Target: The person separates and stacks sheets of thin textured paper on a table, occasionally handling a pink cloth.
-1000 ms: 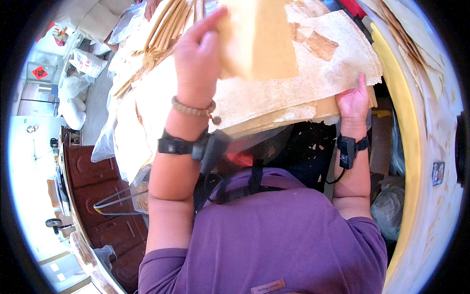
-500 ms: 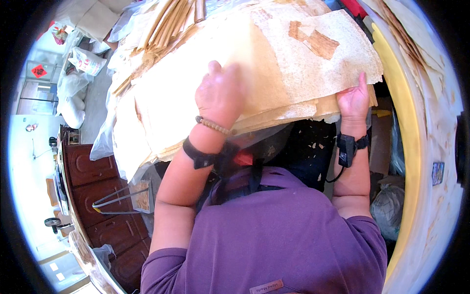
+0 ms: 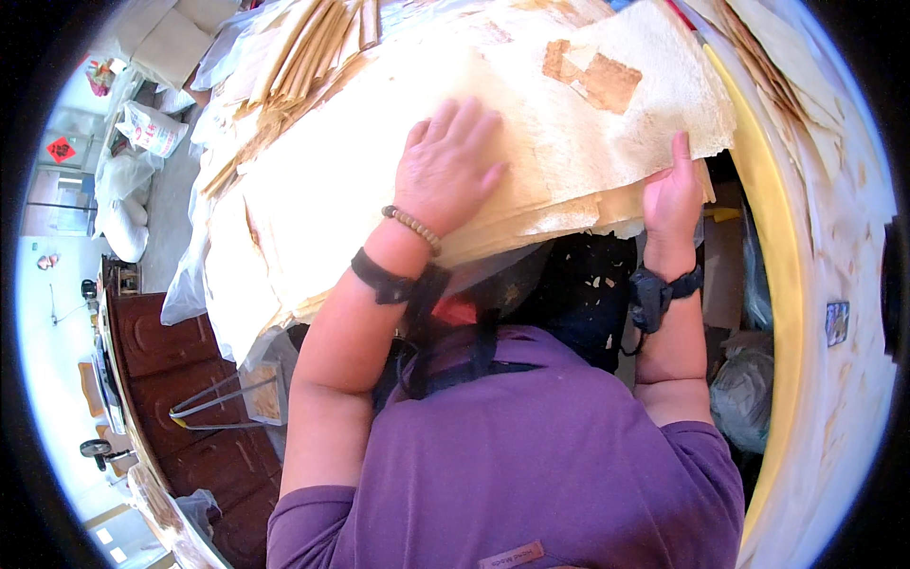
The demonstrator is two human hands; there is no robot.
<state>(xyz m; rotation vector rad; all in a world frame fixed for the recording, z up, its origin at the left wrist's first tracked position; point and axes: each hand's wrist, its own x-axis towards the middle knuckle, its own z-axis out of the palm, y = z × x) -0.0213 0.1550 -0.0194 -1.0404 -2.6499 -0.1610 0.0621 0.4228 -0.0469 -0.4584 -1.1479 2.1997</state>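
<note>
Spread across a stack (image 3: 313, 204) of large, thin, pale sheets, my left hand (image 3: 447, 156) lies flat with its fingers apart. A speckled cream sheet (image 3: 654, 104) is on top at the right, with a torn brown patch (image 3: 605, 81) on it. My right hand (image 3: 673, 194) grips that sheet's near right edge, thumb on top and the other fingers hidden beneath. Layered edges of the stack show between my two hands. Both my wrists carry black straps, and the left one also has a beaded bracelet.
Rolled brown strips (image 3: 299, 57) lie at the stack's far left. A yellow edge (image 3: 758, 190) curves along the right, beside another surface bearing sheets. Dark red panelled furniture (image 3: 175, 370) stands at the left, with white sacks (image 3: 152, 128) beyond. A grey bag (image 3: 744, 389) sits low at the right.
My left hand, blurred and partly curled before, is now laid flat with its fingers spread. My right hand keeps hold of the sheet's edge. The whole view has shifted slightly.
</note>
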